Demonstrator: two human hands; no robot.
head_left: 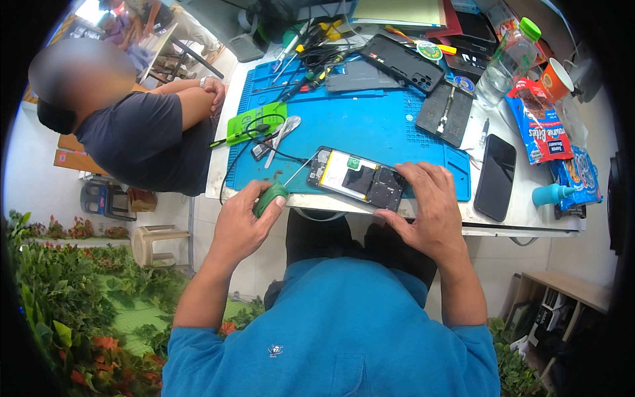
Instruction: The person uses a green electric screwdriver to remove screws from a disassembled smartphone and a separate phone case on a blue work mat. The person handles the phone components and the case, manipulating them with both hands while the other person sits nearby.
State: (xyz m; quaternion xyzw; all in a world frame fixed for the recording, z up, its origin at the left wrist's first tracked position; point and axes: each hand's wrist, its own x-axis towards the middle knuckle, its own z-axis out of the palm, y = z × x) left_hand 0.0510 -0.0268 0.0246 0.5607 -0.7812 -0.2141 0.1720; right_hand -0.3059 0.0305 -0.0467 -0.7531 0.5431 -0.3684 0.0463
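My left hand [246, 221] is closed around the green handle of a screwdriver [271, 198]. Its thin shaft slants up and right, and the tip reaches the left end of an opened phone [357, 177]. The phone lies at the front edge of the blue repair mat [344, 126], its white battery and dark inner boards exposed. My right hand [430, 205] grips the phone's right end, thumb at the near edge and fingers over the far side. Whether the screwdriver's tip sits in a screw is too small to tell.
Left on the mat lie tweezers [283, 135], a green card [254, 124] and a black cable. Phone parts [446, 109] and tools crowd the back. A dark phone [496, 177], water bottle [509, 66], snack packets [539, 126] and teal bottle [552, 194] stand right. Another person [145, 126] sits left.
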